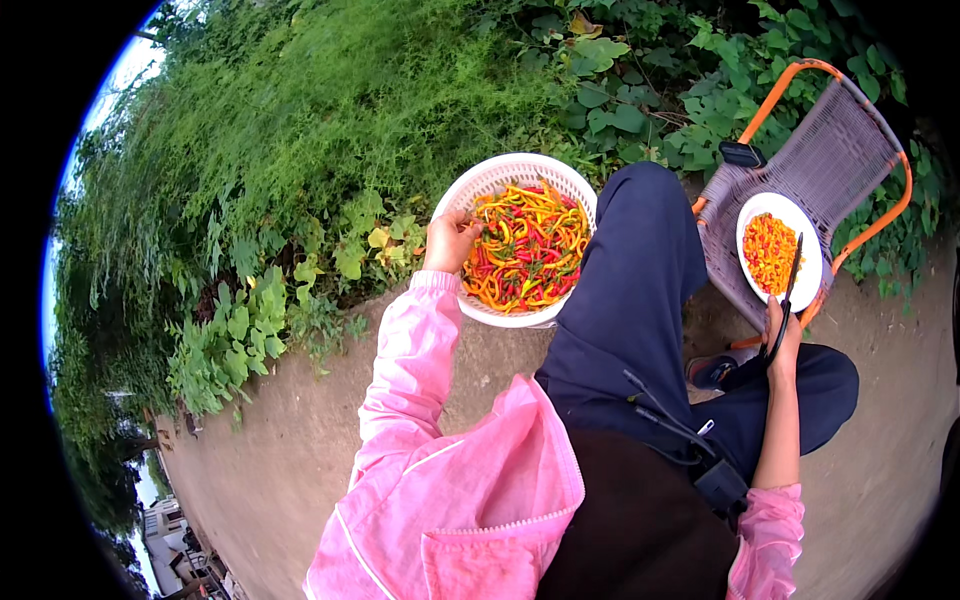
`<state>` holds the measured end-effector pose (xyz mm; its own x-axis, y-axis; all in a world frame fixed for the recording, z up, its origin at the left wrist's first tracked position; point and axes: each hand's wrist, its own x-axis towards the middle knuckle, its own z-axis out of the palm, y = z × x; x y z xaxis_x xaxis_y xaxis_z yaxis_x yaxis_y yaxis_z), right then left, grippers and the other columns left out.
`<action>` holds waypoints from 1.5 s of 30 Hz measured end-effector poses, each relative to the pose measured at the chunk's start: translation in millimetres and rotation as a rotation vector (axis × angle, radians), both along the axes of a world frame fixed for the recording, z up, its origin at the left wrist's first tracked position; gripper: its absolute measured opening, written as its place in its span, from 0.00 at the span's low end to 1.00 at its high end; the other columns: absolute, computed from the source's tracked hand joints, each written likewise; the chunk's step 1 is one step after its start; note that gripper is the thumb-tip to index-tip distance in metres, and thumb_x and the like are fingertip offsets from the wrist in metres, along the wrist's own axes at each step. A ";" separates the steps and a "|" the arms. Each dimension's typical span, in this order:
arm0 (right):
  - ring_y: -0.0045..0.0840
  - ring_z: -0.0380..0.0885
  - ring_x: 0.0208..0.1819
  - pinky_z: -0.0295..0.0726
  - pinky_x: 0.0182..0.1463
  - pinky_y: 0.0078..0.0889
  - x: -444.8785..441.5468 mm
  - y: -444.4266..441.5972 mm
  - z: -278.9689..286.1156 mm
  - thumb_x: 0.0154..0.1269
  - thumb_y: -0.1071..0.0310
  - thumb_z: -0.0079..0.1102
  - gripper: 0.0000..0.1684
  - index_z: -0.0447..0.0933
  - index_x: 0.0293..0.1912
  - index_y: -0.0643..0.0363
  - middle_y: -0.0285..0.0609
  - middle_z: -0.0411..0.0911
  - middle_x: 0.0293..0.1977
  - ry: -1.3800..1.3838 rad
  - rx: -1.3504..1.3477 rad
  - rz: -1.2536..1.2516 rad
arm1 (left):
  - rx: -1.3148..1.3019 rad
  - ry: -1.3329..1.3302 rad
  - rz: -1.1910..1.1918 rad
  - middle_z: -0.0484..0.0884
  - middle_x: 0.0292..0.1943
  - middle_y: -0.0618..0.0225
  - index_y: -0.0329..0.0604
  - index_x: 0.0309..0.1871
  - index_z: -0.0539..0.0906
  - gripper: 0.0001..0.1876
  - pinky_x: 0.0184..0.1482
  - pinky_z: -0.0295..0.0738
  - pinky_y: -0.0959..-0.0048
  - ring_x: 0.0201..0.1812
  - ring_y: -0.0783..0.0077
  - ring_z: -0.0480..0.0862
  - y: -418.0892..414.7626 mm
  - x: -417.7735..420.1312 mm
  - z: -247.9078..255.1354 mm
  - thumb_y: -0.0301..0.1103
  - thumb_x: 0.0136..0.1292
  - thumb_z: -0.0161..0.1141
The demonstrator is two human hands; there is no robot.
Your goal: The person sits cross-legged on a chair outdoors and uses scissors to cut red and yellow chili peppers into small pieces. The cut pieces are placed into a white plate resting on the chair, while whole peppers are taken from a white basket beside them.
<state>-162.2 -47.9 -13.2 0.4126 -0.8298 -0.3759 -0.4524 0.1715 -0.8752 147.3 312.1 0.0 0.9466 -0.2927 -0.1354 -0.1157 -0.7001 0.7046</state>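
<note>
Red, yellow and orange chili peppers (525, 247), several with green stems, fill a white plastic basket (452, 193) with slotted walls. My left hand (451, 241) reaches over its left rim with bent fingertips at the peppers; whether one is pinched there I cannot tell. In my right hand (784, 337) is a pair of dark scissors (793, 281), blades pointing up across a white bowl (806, 225). Cut pepper pieces (769, 251), orange and red, lie heaped in that bowl.
The bowl rests on a woven chair (832, 150) with an orange frame. On its left side sits a small black device (742, 154). My bent knees stand between basket and chair. Dense green plants (337, 112) border the concrete ground (315, 465). Cables (667, 427) lie across my lap.
</note>
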 end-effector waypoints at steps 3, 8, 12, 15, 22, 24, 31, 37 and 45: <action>0.11 0.58 0.11 0.55 0.14 0.15 0.4 0.8 0.1 0.57 0.54 0.54 0.20 0.65 0.20 0.58 0.28 0.60 0.10 0.031 0.003 0.018 | -0.231 0.049 0.025 0.78 0.23 0.68 0.33 0.33 0.78 0.06 0.26 0.69 0.82 0.21 0.82 0.73 -5.0 -5.7 14.6 0.24 0.51 0.57; 0.10 0.56 0.10 0.53 0.13 0.14 -1.7 -1.4 -4.8 0.58 0.54 0.53 0.18 0.66 0.25 0.58 0.27 0.59 0.12 0.040 0.020 0.018 | -0.415 0.042 0.058 0.77 0.25 0.70 0.32 0.35 0.76 0.06 0.26 0.69 0.87 0.21 0.84 0.73 -9.9 -8.8 38.6 0.22 0.54 0.55; 0.10 0.56 0.11 0.53 0.13 0.14 -1.3 -1.8 -5.8 0.58 0.54 0.53 0.17 0.66 0.24 0.57 0.27 0.58 0.11 0.025 0.017 -0.001 | -0.531 0.162 0.093 0.78 0.28 0.68 0.33 0.37 0.76 0.07 0.28 0.71 0.86 0.24 0.82 0.75 -15.0 -10.7 38.2 0.23 0.54 0.54; 0.10 0.56 0.11 0.54 0.14 0.14 0.4 1.3 0.4 0.58 0.55 0.53 0.17 0.65 0.24 0.56 0.27 0.59 0.11 0.060 0.004 0.025 | -0.531 0.322 0.174 0.77 0.32 0.65 0.33 0.41 0.74 0.10 0.30 0.74 0.84 0.28 0.79 0.76 -8.0 -8.0 18.5 0.23 0.54 0.54; 0.11 0.58 0.11 0.56 0.14 0.16 -1.3 -0.6 0.0 0.56 0.55 0.55 0.19 0.67 0.23 0.62 0.29 0.61 0.11 0.032 -0.015 0.015 | -0.029 -0.068 0.196 0.76 0.37 0.58 0.34 0.50 0.69 0.21 0.32 0.74 0.76 0.29 0.71 0.78 12.8 -14.9 0.7 0.22 0.50 0.53; 0.11 0.58 0.11 0.56 0.14 0.16 -1.1 -1.3 -2.4 0.56 0.55 0.56 0.19 0.67 0.23 0.62 0.29 0.61 0.11 0.037 -0.009 0.019 | 0.061 -0.228 0.106 0.77 0.33 0.58 0.37 0.45 0.72 0.17 0.32 0.73 0.73 0.28 0.68 0.78 12.2 -20.3 8.7 0.21 0.48 0.54; 0.11 0.58 0.11 0.55 0.14 0.15 -0.9 0.3 -1.4 0.56 0.56 0.57 0.19 0.68 0.23 0.61 0.28 0.60 0.11 0.031 -0.004 0.022 | 0.339 -0.462 -0.186 0.77 0.31 0.58 0.41 0.35 0.77 0.09 0.38 0.71 0.65 0.35 0.59 0.77 -1.8 -40.7 7.5 0.24 0.46 0.56; 0.11 0.58 0.12 0.55 0.14 0.15 -4.9 -4.4 -11.4 0.55 0.56 0.57 0.18 0.68 0.23 0.61 0.29 0.61 0.12 0.015 0.008 0.018 | 0.487 -0.245 -0.044 0.79 0.29 0.54 0.41 0.33 0.78 0.08 0.36 0.73 0.64 0.31 0.57 0.79 -1.8 -30.6 -15.6 0.28 0.47 0.57; 0.11 0.57 0.11 0.54 0.14 0.15 -1.7 -2.7 -7.9 0.55 0.56 0.57 0.18 0.68 0.23 0.61 0.28 0.61 0.12 0.023 0.008 0.023 | -0.259 0.175 0.147 0.80 0.29 0.65 0.34 0.35 0.78 0.09 0.32 0.74 0.79 0.29 0.77 0.78 19.7 -33.7 -4.5 0.29 0.54 0.52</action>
